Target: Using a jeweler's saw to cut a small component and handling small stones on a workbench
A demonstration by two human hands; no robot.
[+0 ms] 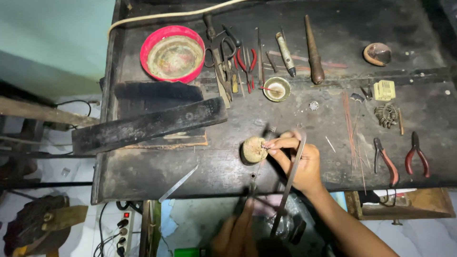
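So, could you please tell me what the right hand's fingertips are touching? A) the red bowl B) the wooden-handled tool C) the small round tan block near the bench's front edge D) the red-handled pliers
C: the right hand pinches a tiny piece against the small round tan block.

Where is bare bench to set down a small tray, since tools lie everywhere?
Bare dark wooden bench lies below the long black wooden bar, left of the round tan block. Crowded: the top tool row beside the red bowl, and around the red-handled pliers.

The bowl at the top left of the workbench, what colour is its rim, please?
The bowl's rim is red, seen in the head view.
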